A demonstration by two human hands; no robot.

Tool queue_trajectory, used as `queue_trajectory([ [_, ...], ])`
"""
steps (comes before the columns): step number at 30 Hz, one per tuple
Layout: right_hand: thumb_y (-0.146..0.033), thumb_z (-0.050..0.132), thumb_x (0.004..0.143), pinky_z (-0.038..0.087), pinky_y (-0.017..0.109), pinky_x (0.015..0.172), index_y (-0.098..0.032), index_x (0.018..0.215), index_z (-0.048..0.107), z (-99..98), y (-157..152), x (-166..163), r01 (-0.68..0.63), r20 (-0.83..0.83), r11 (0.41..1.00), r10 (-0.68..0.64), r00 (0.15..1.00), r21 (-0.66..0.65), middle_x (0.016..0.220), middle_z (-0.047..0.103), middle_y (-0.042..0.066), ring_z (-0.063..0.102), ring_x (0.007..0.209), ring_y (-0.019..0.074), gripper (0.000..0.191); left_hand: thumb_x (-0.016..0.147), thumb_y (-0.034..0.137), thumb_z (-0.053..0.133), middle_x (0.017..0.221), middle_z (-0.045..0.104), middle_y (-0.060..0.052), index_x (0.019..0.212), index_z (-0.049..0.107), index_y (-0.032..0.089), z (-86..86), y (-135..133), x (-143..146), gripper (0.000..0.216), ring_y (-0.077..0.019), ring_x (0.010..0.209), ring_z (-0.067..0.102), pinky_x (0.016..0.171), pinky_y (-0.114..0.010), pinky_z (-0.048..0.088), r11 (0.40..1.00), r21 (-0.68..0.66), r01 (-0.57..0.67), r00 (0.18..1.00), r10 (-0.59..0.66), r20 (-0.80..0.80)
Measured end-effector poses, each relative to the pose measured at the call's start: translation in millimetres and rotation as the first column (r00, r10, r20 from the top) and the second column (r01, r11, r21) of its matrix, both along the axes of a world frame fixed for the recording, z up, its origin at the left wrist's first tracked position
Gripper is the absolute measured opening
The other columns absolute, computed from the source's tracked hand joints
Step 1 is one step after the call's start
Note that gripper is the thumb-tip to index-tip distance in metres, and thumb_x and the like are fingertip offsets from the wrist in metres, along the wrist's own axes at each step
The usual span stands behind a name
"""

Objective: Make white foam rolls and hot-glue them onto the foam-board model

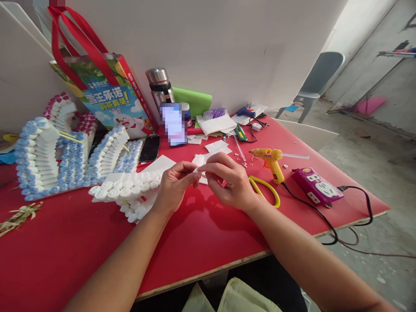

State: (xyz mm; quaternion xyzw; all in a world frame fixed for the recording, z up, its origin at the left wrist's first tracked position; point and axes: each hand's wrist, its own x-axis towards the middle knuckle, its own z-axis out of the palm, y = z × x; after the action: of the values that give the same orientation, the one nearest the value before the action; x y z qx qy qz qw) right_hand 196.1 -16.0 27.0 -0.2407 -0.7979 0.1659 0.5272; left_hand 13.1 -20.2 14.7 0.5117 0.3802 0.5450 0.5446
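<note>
Above the red table, my left hand and my right hand meet with fingertips pinched together. Between them is a small white piece of paper, mostly hidden by the fingers. Beside my left wrist stands a structure of white paper rolls. White paper sheets lie just beyond the hands. To the right of my right hand are yellow-handled scissors, their blades out of sight, and a yellow glue gun with a clear glue stick in its back.
A purple power socket with black cords sits at the table's right edge. Blue-and-white rolled-paper pieces stand at left. At the back are a shopping bag, a steel thermos, a lit phone and a dark phone.
</note>
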Motion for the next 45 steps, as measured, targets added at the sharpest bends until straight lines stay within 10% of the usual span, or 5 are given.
queue_trajectory([
  [6,-0.012,0.060,0.086,0.049,0.026,0.063,-0.022,0.104,0.066,6.6,0,0,-0.041,-0.186,0.981,0.005,0.983,-0.191,0.100,0.060,0.005,0.057,0.074,0.0117,0.022,0.076,0.024,0.081,0.072,0.065,0.000,0.085,0.071,0.017,1.8,0,2,0.015,-0.0087,0.058,0.054,0.059,-0.023,0.043,0.999,-0.038,-0.011,0.999,0.013,0.049],
  [13,-0.033,0.080,0.077,0.040,0.024,0.049,-0.019,0.073,0.059,7.7,12,1,-0.302,-0.536,0.732,-0.102,0.838,-0.611,0.057,0.056,-0.004,0.048,0.049,0.0087,0.026,0.072,0.026,0.084,0.077,0.068,-0.002,0.088,0.075,0.018,3.5,1,1,0.021,-0.0097,0.062,0.058,0.063,-0.025,0.047,0.996,-0.074,0.040,0.975,-0.022,0.222],
  [34,-0.039,0.079,0.077,0.039,0.022,0.047,-0.014,0.082,0.069,6.4,21,4,-0.592,-0.684,0.463,-0.041,0.729,-0.659,0.079,0.069,0.003,0.054,0.052,0.0071,0.027,0.072,0.028,0.085,0.085,0.067,-0.004,0.094,0.077,0.018,-1.8,4,-4,0.026,-0.0085,0.063,0.058,0.061,-0.022,0.048,0.981,-0.131,0.144,0.917,-0.082,0.391],
  [45,-0.033,0.088,0.067,0.042,0.022,0.054,-0.017,0.068,0.061,2.1,22,4,-0.588,-0.680,0.435,-0.077,0.729,-0.681,0.055,0.058,-0.004,0.051,0.051,0.0078,0.031,0.071,0.028,0.086,0.081,0.067,-0.004,0.092,0.077,0.019,-1.6,3,-3,0.025,-0.0088,0.062,0.057,0.060,-0.022,0.047,0.980,-0.138,0.142,0.913,-0.075,0.401],
])
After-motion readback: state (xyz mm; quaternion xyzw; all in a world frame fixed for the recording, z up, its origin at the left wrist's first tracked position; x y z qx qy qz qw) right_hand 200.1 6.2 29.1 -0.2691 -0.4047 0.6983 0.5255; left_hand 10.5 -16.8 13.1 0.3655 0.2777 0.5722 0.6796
